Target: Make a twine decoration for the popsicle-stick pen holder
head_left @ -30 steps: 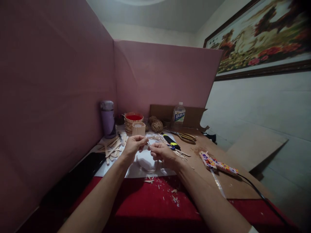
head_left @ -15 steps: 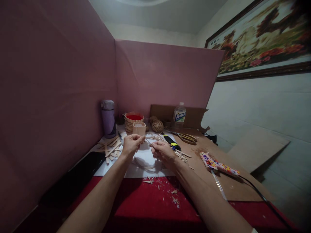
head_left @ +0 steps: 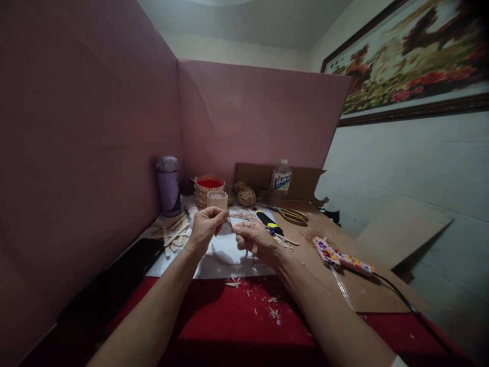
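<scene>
Strands of thin brown twine [head_left: 229, 223] run between my two hands above a white sheet [head_left: 225, 243]. My left hand [head_left: 208, 226] pinches the upper end of the strands, and my right hand [head_left: 255, 238] pinches them a little lower and to the right. A loop of the twine hangs beneath the hands, over the sheet. Just behind my left hand stands a small cup of pale wooden sticks [head_left: 217, 199]. A larger woven-sided container with a red inside [head_left: 210, 184] is behind that cup.
Wooden sticks [head_left: 173, 234] lie at left beside a black phone-like slab [head_left: 143, 255] and a purple bottle [head_left: 168, 186]. Twine balls [head_left: 246, 196], a clear bottle [head_left: 281, 179], scissors [head_left: 292, 215] and a utility knife [head_left: 269, 223] lie behind. A flowered glue gun [head_left: 340, 256] rests at right on cardboard.
My right hand has shifted slightly left, closer to my left hand. The twine between them now hangs more steeply. The whole view has shifted slightly.
</scene>
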Tool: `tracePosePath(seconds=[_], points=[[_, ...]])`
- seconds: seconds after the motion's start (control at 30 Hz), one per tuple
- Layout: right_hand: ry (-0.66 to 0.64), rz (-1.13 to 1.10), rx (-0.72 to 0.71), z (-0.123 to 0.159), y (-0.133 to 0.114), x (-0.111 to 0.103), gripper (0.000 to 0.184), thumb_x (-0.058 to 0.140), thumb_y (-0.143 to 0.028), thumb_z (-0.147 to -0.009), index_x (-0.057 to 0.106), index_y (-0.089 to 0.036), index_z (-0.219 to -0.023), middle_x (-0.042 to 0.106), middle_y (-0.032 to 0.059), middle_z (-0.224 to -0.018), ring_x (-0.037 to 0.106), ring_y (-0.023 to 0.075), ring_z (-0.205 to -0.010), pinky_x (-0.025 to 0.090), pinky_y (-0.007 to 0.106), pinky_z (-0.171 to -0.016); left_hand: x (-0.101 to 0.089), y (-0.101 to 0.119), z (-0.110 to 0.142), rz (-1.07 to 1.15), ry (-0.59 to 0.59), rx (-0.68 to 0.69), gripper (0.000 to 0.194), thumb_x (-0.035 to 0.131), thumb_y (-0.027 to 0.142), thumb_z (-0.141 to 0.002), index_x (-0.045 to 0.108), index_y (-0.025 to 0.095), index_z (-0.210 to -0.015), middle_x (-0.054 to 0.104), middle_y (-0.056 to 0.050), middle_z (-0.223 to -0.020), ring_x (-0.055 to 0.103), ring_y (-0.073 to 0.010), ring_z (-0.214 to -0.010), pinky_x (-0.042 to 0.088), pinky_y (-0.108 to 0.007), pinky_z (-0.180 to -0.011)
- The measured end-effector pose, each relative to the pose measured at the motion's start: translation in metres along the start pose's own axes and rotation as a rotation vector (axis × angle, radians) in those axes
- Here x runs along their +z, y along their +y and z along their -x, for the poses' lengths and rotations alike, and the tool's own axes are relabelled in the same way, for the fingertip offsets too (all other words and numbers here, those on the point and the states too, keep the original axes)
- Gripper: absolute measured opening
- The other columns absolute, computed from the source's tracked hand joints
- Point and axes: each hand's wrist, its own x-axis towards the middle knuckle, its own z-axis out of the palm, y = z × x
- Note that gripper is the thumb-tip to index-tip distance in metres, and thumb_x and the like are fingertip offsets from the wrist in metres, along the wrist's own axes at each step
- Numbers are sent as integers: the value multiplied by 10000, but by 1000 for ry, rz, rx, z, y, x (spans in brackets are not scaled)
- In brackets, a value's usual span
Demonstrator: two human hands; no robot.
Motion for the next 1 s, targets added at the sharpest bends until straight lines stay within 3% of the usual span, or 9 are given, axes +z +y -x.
tracePosePath(seconds=[0.3, 0.5, 0.6, 0.8, 1.0], points=[[115, 23, -66, -7, 7, -1, 198, 632, -287, -655, 491, -153, -620, 449, -68, -404, 298, 36, -350, 269, 188, -402, 1, 0, 0, -5, 35, 26, 256, 698, 334, -607, 564, 122, -556, 466, 44, -414, 343, -36, -351, 220, -179, -341], [145, -2, -103, -8, 8, 0, 282, 654, -394, -651, 508, -161, -717, 405, -90, -412, 276, 36, -372, 240, 177, -405, 0, -2, -1, 35, 88, -2, 277, 709, 361, -589, 572, 120, -568, 490, 41, -425, 342, -33, -333, 222, -178, -321], [164, 64, -147, -7, 6, 0, 307, 675, -422, -631, 543, -154, -702, 374, -90, -430, 253, 32, -383, 192, 185, -403, -2, -4, -2, 20, 94, -27, 300, 721, 377, -570, 579, 113, -559, 512, 28, -436, 357, -37, -330, 223, -181, -315], [311, 236, -215, -2, -4, -1, 207, 691, -319, -593, 586, -141, -583, 417, -55, -453, 292, 48, -421, 162, 217, -418, -3, -3, -3, -42, 19, -120, 363, 723, 438, -537, 580, 105, -529, 534, 2, -443, 379, -51, -315, 232, -192, -300], [281, 337, -261, -1, -5, 1, 179, 670, -276, -600, 568, -146, -531, 399, -61, -428, 277, 53, -428, 174, 223, -431, -4, -4, -2, -136, 22, -96, 356, 659, 449, -611, 533, 135, -501, 512, 11, -437, 366, -54, -320, 211, -195, -310]])
